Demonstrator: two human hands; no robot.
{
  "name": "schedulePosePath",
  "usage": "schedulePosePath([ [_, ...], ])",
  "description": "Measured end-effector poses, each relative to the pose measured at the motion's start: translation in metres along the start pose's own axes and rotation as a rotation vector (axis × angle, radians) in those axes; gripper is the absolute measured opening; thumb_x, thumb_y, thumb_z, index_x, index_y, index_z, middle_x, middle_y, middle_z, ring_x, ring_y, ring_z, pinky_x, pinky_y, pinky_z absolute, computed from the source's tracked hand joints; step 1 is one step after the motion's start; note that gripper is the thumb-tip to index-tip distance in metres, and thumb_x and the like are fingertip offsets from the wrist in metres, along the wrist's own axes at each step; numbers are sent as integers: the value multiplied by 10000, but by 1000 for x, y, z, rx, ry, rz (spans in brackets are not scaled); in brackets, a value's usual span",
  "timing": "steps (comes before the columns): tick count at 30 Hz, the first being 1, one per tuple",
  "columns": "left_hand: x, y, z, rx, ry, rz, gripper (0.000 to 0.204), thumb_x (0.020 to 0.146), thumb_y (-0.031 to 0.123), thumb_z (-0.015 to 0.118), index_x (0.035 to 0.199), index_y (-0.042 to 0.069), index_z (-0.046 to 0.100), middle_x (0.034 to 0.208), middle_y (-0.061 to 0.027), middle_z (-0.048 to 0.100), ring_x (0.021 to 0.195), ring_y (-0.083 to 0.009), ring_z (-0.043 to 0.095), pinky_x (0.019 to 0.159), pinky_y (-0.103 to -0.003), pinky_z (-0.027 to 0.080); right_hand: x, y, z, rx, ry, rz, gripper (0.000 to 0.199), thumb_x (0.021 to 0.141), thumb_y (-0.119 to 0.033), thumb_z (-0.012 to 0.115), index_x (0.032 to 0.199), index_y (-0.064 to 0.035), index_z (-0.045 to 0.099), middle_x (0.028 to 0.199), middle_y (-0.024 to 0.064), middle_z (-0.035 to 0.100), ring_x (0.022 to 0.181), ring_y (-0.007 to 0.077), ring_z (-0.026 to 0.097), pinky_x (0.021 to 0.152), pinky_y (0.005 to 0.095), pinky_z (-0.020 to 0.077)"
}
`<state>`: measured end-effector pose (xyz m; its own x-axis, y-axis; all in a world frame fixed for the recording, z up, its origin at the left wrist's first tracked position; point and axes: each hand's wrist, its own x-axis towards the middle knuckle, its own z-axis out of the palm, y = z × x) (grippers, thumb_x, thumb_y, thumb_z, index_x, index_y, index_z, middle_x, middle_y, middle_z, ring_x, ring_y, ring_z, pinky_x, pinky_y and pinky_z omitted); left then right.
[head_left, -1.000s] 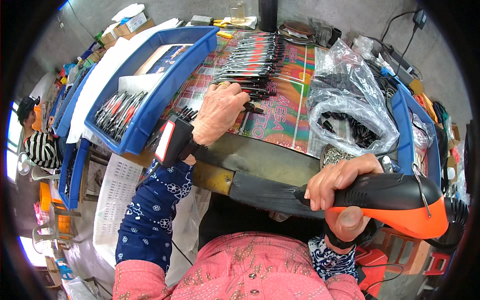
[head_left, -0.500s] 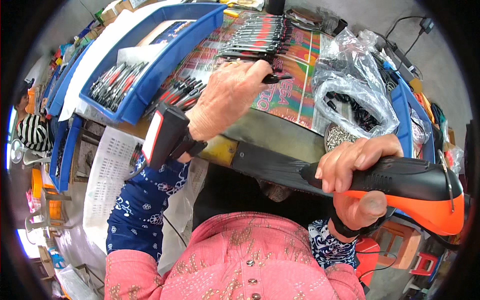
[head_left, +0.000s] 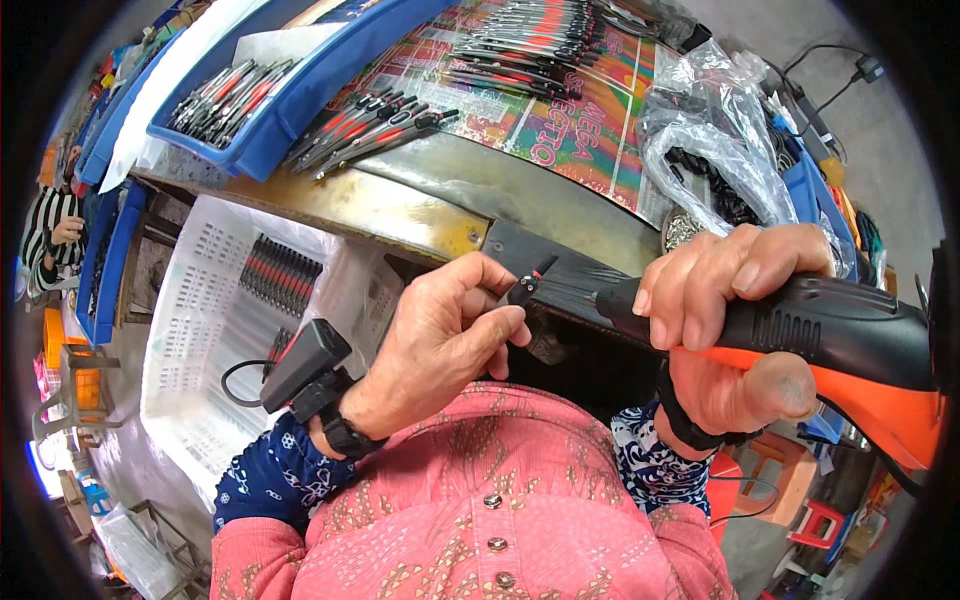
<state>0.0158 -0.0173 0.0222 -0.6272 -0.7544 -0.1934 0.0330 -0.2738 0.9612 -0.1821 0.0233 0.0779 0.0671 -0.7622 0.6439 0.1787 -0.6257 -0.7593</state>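
Observation:
My left hand (head_left: 440, 325) is closed in front of the table edge, pinching a slim black pen-like piece (head_left: 525, 287) between thumb and fingers. The piece points up and to the right; its lower part is hidden in my hand. My right hand (head_left: 735, 310) is wrapped around an orange and black electric screwdriver (head_left: 830, 325). Its narrow black nose faces left, a short way from the piece in my left hand. Several similar black, grey and red pieces (head_left: 375, 130) lie loose on the table, and a long row of them (head_left: 530, 45) lies farther back.
A blue bin (head_left: 265, 150) with more such pieces stands at the left of the table. Below it, a white perforated basket (head_left: 190, 340) holds a neat row of them. At the right are a clear plastic bag (head_left: 705, 130) with black parts and a dish of small metal parts (head_left: 682, 230).
My left hand has come back from above the table toward my body, bringing the black piece near the screwdriver's nose. The basket and loose pieces it covered now show. The right hand keeps its grip.

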Motion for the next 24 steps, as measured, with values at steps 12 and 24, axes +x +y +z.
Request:
schedulePosePath([
  [12,1,-27,10,-440,59,-187,122,893,86,577,951,-3,517,860,-126,653,577,-129,583,445,-230,432,1,11,19,-76,74,122,641,706,-598,690,956,-68,431,660,31,502,538,165,525,582,323,464],
  [24,3,-35,14,-453,86,-180,104,890,101,586,930,22,532,854,-89,658,555,-87,537,435,-184,356,3,18,24,-107,111,170,658,702,-620,676,961,-66,431,655,28,496,526,160,517,569,319,462],
])
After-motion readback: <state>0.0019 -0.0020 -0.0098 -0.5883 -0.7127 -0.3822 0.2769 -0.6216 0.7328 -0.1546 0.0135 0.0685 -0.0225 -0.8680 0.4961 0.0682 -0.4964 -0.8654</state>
